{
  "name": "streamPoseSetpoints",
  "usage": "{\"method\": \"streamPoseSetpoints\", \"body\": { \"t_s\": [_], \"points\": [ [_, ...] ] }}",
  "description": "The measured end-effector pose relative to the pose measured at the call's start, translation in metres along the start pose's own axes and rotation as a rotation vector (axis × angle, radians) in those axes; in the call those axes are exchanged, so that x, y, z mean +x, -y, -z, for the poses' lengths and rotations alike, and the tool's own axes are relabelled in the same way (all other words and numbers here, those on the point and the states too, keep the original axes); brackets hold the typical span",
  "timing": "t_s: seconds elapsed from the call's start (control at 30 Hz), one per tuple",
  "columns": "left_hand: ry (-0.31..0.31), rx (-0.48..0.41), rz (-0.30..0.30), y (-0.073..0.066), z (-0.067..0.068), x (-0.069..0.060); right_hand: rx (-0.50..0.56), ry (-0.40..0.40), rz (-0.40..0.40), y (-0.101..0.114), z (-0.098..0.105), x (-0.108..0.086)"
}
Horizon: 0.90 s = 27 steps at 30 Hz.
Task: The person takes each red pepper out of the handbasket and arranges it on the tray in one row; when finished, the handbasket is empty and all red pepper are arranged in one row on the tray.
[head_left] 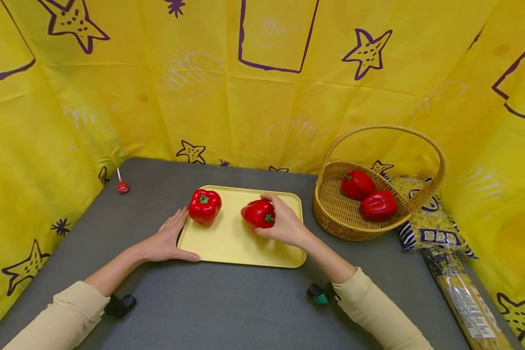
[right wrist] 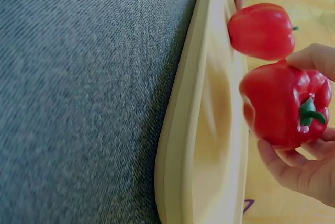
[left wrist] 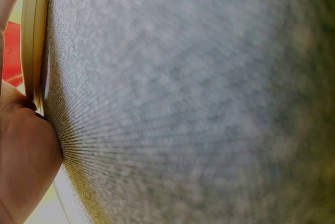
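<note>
My right hand [head_left: 284, 224] grips a red bell pepper [head_left: 258, 214] over the right half of a pale yellow tray [head_left: 240, 250]. Thumb and fingers curl round its sides, and in the right wrist view the green stem of this bell pepper [right wrist: 272, 106] points sideways. Whether it touches the tray, I cannot tell. Another red bell pepper [head_left: 205, 207] stands stem up at the tray's left end. Fingers spread, my left hand [head_left: 168, 240] lies against the tray's left edge, its thumb along the near corner. The left wrist view catches only the tray's rim [left wrist: 32, 41] and part of that hand.
A wicker basket [head_left: 337, 226] with a tall handle holds two red bell peppers [head_left: 378, 205] right of the tray. Beyond it lie a bag of pasta [head_left: 437, 221] and a long noodle packet [head_left: 468, 301]. A red lollipop [head_left: 122, 186] is at the far left.
</note>
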<state>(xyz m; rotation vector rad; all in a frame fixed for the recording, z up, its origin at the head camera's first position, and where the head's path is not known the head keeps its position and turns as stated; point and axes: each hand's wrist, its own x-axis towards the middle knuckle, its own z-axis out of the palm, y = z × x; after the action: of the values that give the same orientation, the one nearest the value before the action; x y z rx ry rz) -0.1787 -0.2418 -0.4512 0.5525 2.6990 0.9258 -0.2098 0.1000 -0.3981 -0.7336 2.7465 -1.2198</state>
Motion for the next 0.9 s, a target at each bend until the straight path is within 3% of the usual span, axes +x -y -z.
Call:
{"method": "streamPoseSetpoints", "body": {
  "t_s": [0.33,0.73,0.9],
  "points": [
    [0.000,0.011,-0.001,-0.001,0.000,0.000,0.078,0.021,-0.050,0.005,-0.009,0.005],
    [0.005,0.003,0.005,-0.001,0.001,0.000,0.019,0.032,0.024,0.007,-0.012,0.011],
    [0.002,0.003,0.005,-0.002,0.001,0.000,0.009,0.036,0.014,0.009,-0.014,0.014]
  ]
}}
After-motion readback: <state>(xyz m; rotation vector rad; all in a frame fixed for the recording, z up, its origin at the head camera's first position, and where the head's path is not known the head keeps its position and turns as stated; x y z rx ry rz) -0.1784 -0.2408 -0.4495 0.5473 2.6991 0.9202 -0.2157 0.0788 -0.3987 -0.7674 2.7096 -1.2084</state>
